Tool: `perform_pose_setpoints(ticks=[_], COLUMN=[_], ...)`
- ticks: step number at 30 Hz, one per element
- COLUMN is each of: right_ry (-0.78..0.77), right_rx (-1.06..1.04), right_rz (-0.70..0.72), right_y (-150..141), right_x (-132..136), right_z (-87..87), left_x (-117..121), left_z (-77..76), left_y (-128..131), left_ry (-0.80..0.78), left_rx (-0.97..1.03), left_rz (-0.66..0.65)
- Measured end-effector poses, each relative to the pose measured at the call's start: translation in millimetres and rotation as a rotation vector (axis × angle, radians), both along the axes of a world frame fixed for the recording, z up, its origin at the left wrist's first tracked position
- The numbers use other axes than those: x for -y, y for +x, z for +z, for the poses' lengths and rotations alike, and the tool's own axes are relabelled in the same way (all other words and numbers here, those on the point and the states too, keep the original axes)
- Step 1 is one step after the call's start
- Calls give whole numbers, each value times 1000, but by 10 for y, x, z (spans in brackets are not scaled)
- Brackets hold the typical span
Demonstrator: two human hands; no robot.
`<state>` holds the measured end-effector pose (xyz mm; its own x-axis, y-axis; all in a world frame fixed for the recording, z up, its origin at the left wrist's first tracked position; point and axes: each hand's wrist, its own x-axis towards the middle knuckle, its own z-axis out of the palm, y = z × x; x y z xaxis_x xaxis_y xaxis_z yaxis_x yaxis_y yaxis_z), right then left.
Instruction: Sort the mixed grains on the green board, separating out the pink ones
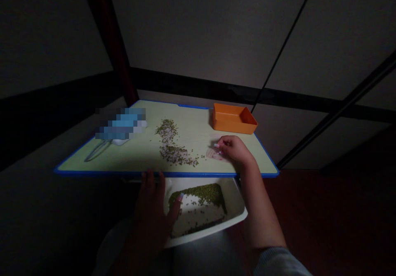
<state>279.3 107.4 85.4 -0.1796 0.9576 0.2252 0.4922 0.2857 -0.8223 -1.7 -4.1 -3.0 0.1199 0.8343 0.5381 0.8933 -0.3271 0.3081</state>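
Observation:
My left hand (154, 210) grips the left rim of a white tray (236, 216) held below the near edge of a small table (139, 154). Green beans (201, 193) mixed with pale grains lie in that tray. My right hand (233, 148) rests on the tabletop, fingers curled and pinched near a few pale grains (212, 153). A scattered pile of green beans and pale grains (171, 144) lies on the table to the left of that hand.
An orange rectangular box (233, 119) stands at the table's far right corner. A blurred blue and white object (122, 125) with a thin loop sits at the far left. The table has a blue border; dark floor and wall panels surround it.

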Motion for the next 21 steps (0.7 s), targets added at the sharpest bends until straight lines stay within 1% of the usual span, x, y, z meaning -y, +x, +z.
perform_pose_setpoints(ticks=[5,9,11,13,16,21], right_ry=[20,-18,-31,-41,-40,87], right_rx=[72,44,24,14,56,259], right_rz=[70,177,206,176,74,-101], right_y=[-104,-161,-162,-142,-88,-37], right_x=[-13,11,20,22,9,-16], right_z=[9,34,38,31,16,36], left_x=[-16,-6,1,6,12,21], left_z=[-9,-18,-17,-12,-1,11], left_y=[1,7,8,7,5,4], left_ry=[11,-16,-25,-26,-37,-48], left_rx=[-1,0,2,6,21,43], left_rz=[-2,15,16,13,11,3])
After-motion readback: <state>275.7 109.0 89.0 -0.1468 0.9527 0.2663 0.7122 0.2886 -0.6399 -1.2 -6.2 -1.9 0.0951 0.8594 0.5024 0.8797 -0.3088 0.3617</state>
